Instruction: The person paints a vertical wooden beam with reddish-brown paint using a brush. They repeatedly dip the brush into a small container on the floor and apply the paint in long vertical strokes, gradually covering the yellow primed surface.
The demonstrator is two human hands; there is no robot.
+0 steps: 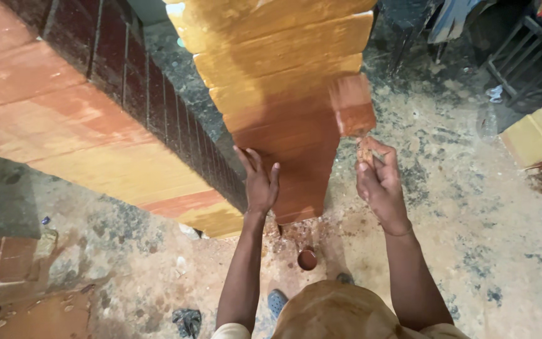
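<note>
A tall, stepped wooden panel (283,94), yellow at its upper part and stained reddish brown at its lower part, was seen standing upright at the twelve o'clock position of the view, its foot resting on the speckled, stain-spattered concrete floor (472,207). The left hand (260,182) was laid flat against the lower stained face of the panel, fingers spread and extended, with nothing grasped in it. The right hand (379,182) was raised at about one o'clock from the left hand, just beside the panel's right edge, and was closed around a small stain-soaked rag or brush (365,149); which of the two could not be told. Directly above that hand, a blurred reddish-brown block (352,103) was seen against the panel's edge. At six o'clock from the panel's foot, between the two forearms, a small round cup (307,259) was set on the floor, and dark reddish-brown stain was held in it; the floor around it was blotched with the same colour. At nine to ten o'clock, a long flat board (64,125) coloured orange and red was laid slantwise, with a dark brown slatted piece (127,69) lying along its upper side. At three o'clock, a yellow ribbed wooden piece (541,135) was partly seen at the frame's edge, and a dark metal frame (522,56) stood at two o'clock.
</note>
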